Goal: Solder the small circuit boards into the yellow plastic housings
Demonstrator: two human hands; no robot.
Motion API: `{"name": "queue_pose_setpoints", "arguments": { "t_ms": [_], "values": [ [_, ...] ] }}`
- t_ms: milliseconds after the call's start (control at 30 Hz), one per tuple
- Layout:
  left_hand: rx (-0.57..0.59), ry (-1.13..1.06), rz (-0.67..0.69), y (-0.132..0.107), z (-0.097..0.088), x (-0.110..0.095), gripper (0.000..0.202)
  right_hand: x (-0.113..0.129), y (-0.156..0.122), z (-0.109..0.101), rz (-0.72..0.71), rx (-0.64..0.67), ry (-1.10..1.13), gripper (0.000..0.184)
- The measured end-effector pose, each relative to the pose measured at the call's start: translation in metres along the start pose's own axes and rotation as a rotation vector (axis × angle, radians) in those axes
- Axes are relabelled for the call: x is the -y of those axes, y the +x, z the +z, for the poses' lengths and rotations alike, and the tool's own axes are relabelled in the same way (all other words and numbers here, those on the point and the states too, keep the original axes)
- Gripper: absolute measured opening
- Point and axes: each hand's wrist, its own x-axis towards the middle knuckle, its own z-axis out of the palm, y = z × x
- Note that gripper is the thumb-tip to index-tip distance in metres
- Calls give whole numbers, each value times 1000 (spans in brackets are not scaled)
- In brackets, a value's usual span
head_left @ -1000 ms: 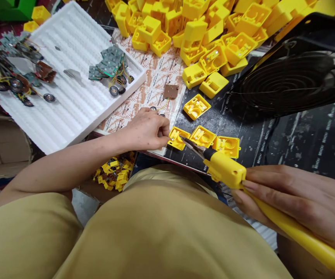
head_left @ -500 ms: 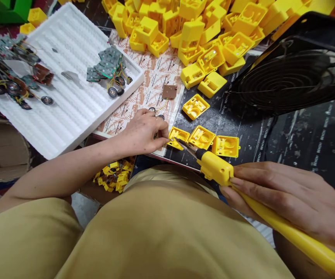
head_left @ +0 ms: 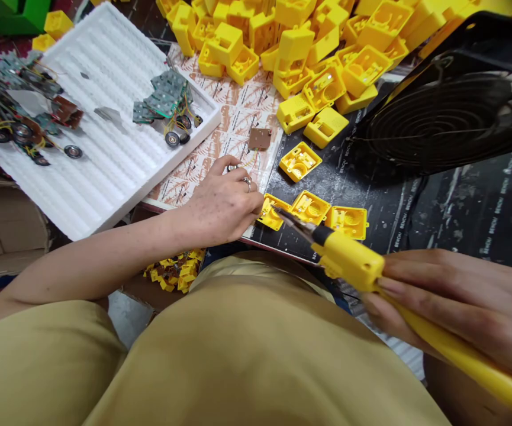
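My left hand (head_left: 222, 204) rests at the table's near edge with its fingers curled against a small yellow plastic housing (head_left: 271, 214); what the fingertips pinch is hidden. My right hand (head_left: 455, 307) grips a yellow soldering iron (head_left: 371, 275) by its handle. The iron's dark metal tip reaches left to that same housing. Two more open yellow housings (head_left: 309, 208) (head_left: 347, 221) lie in a row just right of it. A brown circuit board (head_left: 260, 138) with thin wires lies a little beyond my left hand.
A white foam tray (head_left: 105, 160) at the left holds green circuit boards (head_left: 162, 100) and small round speakers. A big heap of yellow housings (head_left: 309, 47) fills the back. A black fan (head_left: 442, 118) stands at the right. My lap is right below the table edge.
My left hand has turned and slid slightly right, closer onto the housing. The soldering iron's tip shifted left, then came back right a little, staying at the same housing.
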Motion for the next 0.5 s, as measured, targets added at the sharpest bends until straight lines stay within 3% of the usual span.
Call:
{"name": "queue_pose_setpoints", "arguments": {
  "t_ms": [167, 333, 500],
  "values": [
    [8, 30, 6, 1, -2, -1, 26, -4, -9, 0, 49, -44, -18, 12],
    [13, 15, 7, 2, -2, 0, 26, -3, -9, 2, 111, -51, 17, 52],
    [38, -149, -51, 2, -3, 4, 21, -4, -4, -1, 64, -34, -101, 60]
  ]
}}
